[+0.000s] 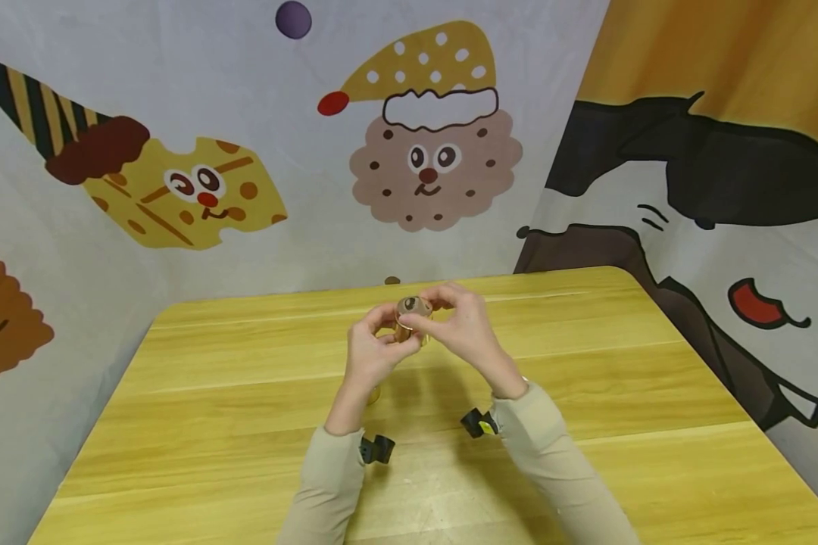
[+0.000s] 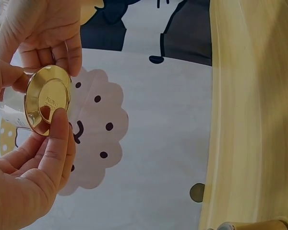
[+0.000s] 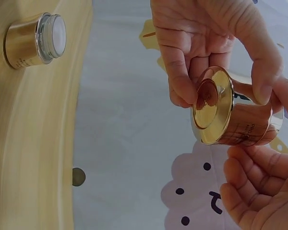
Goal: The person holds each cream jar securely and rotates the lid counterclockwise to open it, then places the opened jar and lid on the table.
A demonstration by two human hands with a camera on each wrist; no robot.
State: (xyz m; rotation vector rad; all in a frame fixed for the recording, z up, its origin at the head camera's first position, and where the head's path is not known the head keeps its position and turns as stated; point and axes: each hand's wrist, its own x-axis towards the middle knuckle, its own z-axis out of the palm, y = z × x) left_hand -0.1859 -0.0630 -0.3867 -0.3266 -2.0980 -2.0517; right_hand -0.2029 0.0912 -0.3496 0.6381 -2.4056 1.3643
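Jar (image 3: 237, 120), gold and squat, held aloft between two hands; the standing jar (image 3: 25, 44), likewise gold and with its pale neck uncovered, serves as landmark. The held jar is above the standing jar and a little to its right, well apart from it and raised off the tabletop (image 1: 245, 424) that bears it. Step in hand, judged from the finger placing: the left hand (image 1: 371, 350) steadies the lower part while the right hand (image 1: 465, 324) works at the upper end; whether any part is being turned cannot be told. The next move would seem to call for a firm lower hold and a light twist of the upper end. Grip: both hands are drawn in to the jar's width. Left thumb and fingers bear on its side and flared base (image 2: 50, 100); the right thumb presses near the shiny top (image 1: 416, 305), while other right fingers curl loosely just beside the jar. Orientation: the axis, hardly longer than the jar is broad, runs near upright, slightly tilted, top upward, embossed base facing down to the standing jar's level.
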